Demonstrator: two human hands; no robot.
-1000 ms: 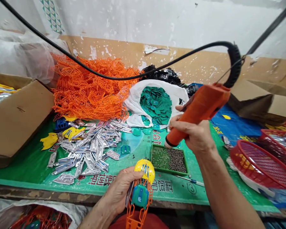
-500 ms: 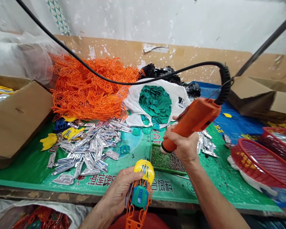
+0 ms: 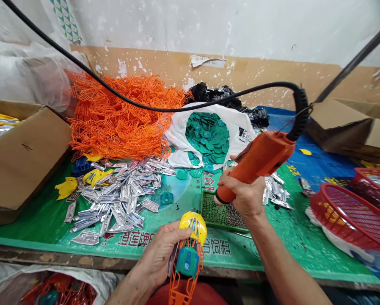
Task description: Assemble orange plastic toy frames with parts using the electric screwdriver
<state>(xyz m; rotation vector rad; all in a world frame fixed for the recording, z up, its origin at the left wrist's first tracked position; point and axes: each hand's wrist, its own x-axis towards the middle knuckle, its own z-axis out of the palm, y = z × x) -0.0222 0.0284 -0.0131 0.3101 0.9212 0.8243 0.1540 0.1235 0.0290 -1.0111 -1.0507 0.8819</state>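
My left hand [image 3: 158, 250] is closed around an orange plastic frame [image 3: 181, 288] near the table's front edge. A yellow plastic cap [image 3: 194, 225] sits at the frame's top end, under my thumb, and a green plastic piece [image 3: 187, 261] lies in its middle. My right hand [image 3: 245, 195] grips an orange electric screwdriver [image 3: 256, 163], tilted with its tip down to the left. That tip is over a green perforated tray [image 3: 213, 212], whose right part holds many small screws [image 3: 236, 217]. Whether the tip touches the tray I cannot tell.
A black cable [image 3: 174, 110] arcs from the screwdriver across the view. Behind lie orange frames [image 3: 123, 118] and a white bag [image 3: 177, 131] of green pieces [image 3: 207, 137]. Metal plates [image 3: 123, 199] spread left of centre. Cardboard boxes [image 3: 25, 156] flank the table, with red baskets [image 3: 351, 216] at right.
The view has shifted very slightly. Both hands keep their grips, and the screwdriver stays over the tray.
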